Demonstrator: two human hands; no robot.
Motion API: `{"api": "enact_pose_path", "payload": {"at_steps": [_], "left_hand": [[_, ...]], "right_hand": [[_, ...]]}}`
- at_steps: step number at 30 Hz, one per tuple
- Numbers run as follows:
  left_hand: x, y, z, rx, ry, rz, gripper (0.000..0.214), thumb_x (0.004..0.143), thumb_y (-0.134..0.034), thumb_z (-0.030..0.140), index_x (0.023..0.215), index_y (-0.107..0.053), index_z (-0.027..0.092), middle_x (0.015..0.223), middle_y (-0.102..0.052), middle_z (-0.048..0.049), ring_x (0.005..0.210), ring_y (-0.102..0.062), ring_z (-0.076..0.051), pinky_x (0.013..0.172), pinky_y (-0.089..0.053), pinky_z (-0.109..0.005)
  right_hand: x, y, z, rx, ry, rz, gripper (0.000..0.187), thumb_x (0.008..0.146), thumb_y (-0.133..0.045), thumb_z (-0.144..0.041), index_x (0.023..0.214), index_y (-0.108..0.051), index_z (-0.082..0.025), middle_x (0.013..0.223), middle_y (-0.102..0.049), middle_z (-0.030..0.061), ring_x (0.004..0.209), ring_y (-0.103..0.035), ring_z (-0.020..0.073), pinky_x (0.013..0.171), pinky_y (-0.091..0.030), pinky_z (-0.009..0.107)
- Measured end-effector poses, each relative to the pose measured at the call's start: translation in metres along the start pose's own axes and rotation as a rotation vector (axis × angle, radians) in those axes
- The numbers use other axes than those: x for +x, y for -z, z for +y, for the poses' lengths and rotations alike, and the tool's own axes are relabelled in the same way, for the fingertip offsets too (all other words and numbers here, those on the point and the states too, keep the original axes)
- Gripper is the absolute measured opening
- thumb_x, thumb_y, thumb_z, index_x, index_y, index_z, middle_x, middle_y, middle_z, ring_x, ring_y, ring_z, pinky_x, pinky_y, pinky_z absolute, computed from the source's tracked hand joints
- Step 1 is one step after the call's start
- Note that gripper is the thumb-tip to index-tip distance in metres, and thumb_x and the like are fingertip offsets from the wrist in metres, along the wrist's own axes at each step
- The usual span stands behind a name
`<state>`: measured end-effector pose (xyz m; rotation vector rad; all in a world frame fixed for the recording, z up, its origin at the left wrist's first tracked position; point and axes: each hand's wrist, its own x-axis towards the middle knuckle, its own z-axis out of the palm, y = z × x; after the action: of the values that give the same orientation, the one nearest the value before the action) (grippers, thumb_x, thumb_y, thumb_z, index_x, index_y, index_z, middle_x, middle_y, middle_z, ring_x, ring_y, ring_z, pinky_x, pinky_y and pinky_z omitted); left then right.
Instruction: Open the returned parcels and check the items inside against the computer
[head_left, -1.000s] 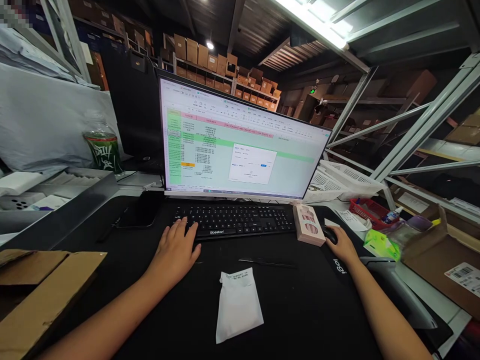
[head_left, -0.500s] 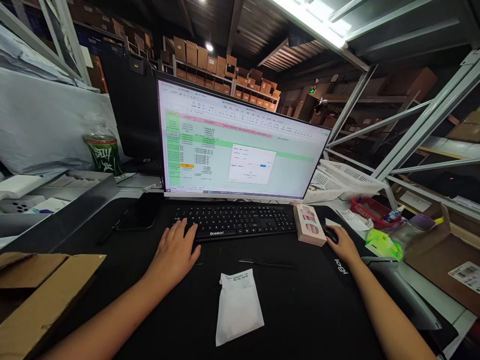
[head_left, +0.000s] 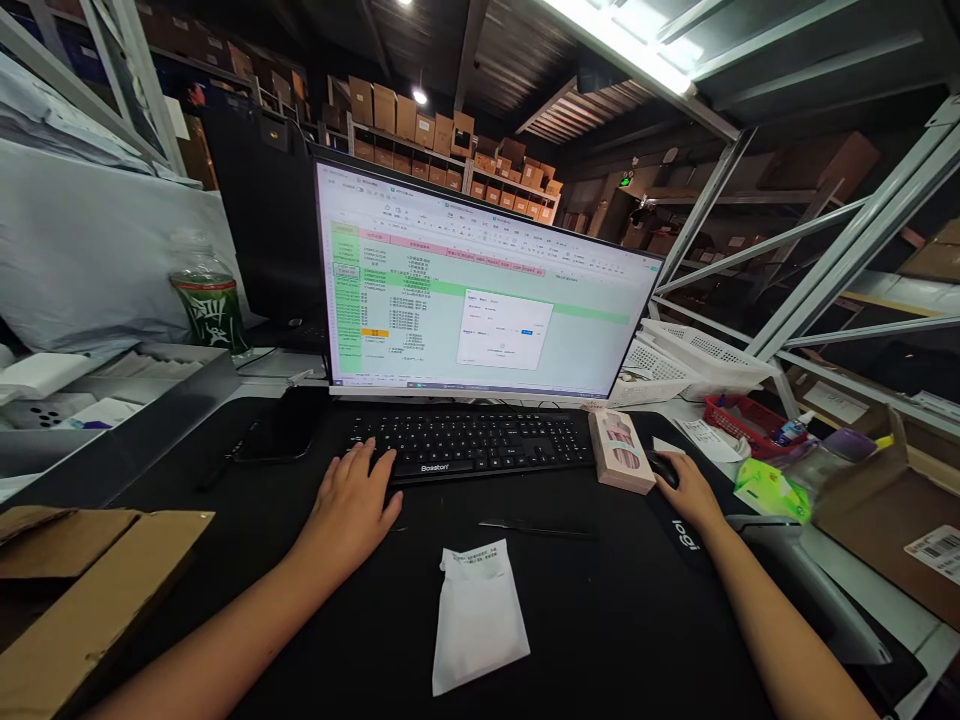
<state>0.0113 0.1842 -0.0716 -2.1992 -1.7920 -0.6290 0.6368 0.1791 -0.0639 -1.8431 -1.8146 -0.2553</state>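
Observation:
My left hand (head_left: 354,500) rests with fingers spread on the lower left corner of a black keyboard (head_left: 480,443). On the right, my right hand (head_left: 688,488) is curled over a black computer mouse (head_left: 663,468), which it mostly hides. Between keyboard and mouse lies a pale pink box (head_left: 621,452) with a clear window. A monitor (head_left: 420,290) behind the keyboard shows a spreadsheet with a white pop-up window. In front of me, a white packet (head_left: 481,620) with printing along its top lies flat on the black desk mat (head_left: 600,620). A thin dark tool (head_left: 536,528) lies above it.
A black phone (head_left: 279,425) lies left of the keyboard. An open cardboard box (head_left: 97,600) occupies the near left, with a green-labelled bottle (head_left: 208,300) farther back. At right are white baskets (head_left: 701,360), a red basket (head_left: 750,425), a green packet (head_left: 772,488) and another carton (head_left: 877,510).

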Motion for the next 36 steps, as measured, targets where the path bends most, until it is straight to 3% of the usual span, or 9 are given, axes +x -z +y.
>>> {"api": "enact_pose_path", "payload": {"at_steps": [14, 24, 36], "left_hand": [[0.001, 0.01, 0.004, -0.065, 0.029, -0.027, 0.055, 0.094, -0.049, 0.03, 0.144, -0.059, 0.011, 0.158, -0.051, -0.0247, 0.15, -0.047, -0.038, 0.125, -0.036, -0.063], [0.0, 0.008, 0.006, -0.071, 0.003, -0.022, 0.051, 0.095, -0.048, 0.027, 0.141, -0.062, 0.013, 0.157, -0.053, -0.0231, 0.15, -0.047, -0.038, 0.126, -0.033, -0.065], [-0.001, 0.005, 0.006, -0.057, -0.009, 0.014, 0.053, 0.094, -0.048, 0.026, 0.144, -0.06, 0.011, 0.156, -0.053, -0.024, 0.147, -0.049, -0.038, 0.124, -0.035, -0.066]], "right_hand": [[0.0, -0.005, 0.008, 0.015, 0.005, -0.004, 0.048, 0.093, -0.055, -0.051, 0.131, -0.064, -0.024, 0.132, -0.063, 0.012, 0.125, -0.063, 0.0328, 0.11, -0.051, 0.049], [0.002, -0.005, 0.007, 0.018, 0.082, 0.018, 0.049, 0.091, -0.054, -0.05, 0.13, -0.064, -0.021, 0.13, -0.066, 0.0138, 0.123, -0.065, 0.0323, 0.112, -0.051, 0.049], [0.002, -0.007, 0.01, 0.045, 0.068, -0.026, 0.055, 0.094, -0.051, -0.052, 0.135, -0.066, -0.02, 0.135, -0.062, 0.0151, 0.13, -0.061, 0.0327, 0.115, -0.048, 0.05]]}}
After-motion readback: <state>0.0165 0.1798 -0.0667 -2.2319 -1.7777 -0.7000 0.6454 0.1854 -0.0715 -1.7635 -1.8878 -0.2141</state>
